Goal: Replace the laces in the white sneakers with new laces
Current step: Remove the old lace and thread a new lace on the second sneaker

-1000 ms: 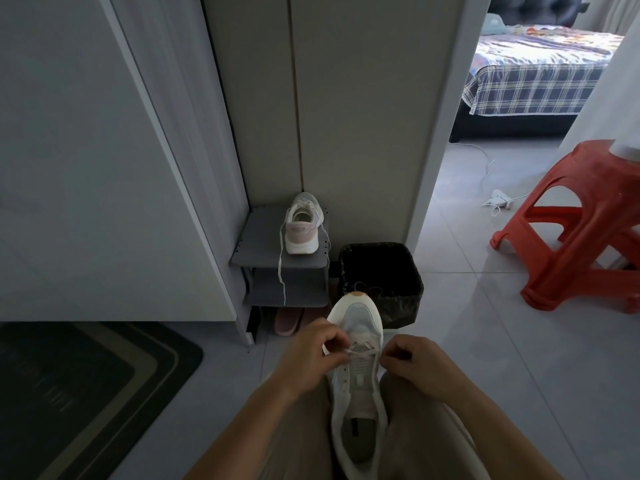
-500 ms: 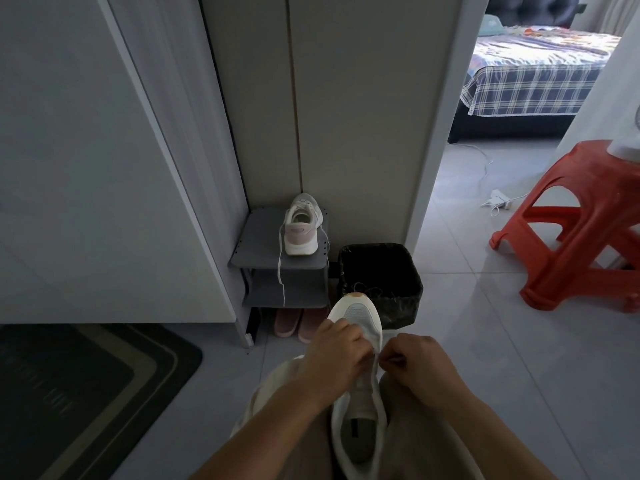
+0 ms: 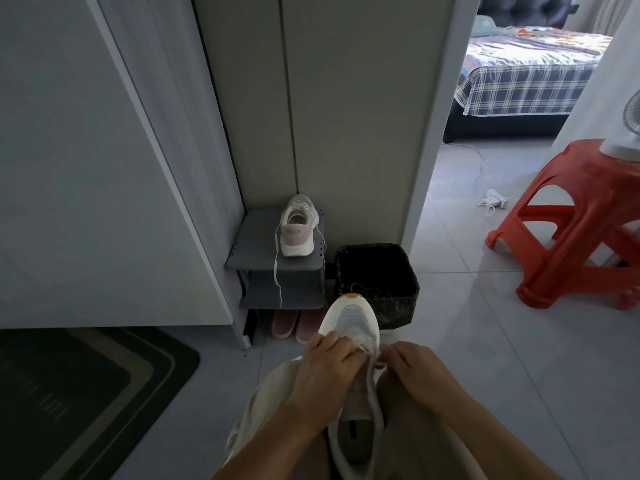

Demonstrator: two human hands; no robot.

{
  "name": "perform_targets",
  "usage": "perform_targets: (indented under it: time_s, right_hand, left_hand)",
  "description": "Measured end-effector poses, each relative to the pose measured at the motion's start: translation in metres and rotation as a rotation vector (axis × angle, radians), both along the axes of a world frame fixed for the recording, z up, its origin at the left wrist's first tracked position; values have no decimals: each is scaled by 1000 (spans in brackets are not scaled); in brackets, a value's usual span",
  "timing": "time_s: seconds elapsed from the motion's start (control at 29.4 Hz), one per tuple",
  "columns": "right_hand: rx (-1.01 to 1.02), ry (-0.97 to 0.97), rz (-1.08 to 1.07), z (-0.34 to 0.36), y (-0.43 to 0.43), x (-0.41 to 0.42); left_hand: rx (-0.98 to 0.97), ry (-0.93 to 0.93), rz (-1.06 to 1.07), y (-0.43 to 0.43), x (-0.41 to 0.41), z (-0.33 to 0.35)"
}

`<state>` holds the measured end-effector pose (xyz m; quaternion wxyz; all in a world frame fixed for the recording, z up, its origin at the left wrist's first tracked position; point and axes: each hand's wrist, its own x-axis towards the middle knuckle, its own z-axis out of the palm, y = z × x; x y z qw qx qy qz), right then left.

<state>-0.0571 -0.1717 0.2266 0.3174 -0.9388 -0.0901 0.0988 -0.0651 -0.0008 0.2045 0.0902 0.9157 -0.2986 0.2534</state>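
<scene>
Holds the white sneaker (image 3: 351, 327) wedged lengthwise between the thighs, toe pointing away and opening facing up, probably to free both hands for the eyelets. Lays the left hand (image 3: 323, 372) over the left side of the forefoot, fingers curled onto the upper by the lowest eyelets, in a narrow grip that steadies the shoe. Cannot tell whether that grip also catches the lace, with the fingertips hidden. Pinches the lace (image 3: 373, 358) with the right hand (image 3: 415, 370) just beside the opposite eyelet row, in a tight grip, likely for tension while working it through. Shows only a short run of lace low on the throat, with the tongue bare nearer the body: judged early in lacing or late in unlacing, cannot say which. Leaves the second sneaker (image 3: 298, 226) on top of the grey shoe rack (image 3: 256, 247), heel toward the camera, a loose lace (image 3: 276, 275) dangling over the shelf edge, well apart from the hands. Has the black bin (image 3: 375, 271) just beyond the held toe, handy perhaps for discarded laces. Also takes in pink slippers (image 3: 294, 322) under the rack and a red stool (image 3: 571, 237) on the tiled floor to the right.
</scene>
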Motion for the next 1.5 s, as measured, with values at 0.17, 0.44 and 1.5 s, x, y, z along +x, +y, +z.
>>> perform_targets:
  time_s: [0.17,0.44,1.5]
  right_hand:
    - [70,374,20,17,2,16]
    - [126,472,27,26,-3,25]
    - [-8,-88,95,10,-6,-5]
  left_hand:
    - [-90,44,56,-5,-1,-2]
    - [-163,86,98,-8,1,0]
    - [-581,649,383,13,-29,18]
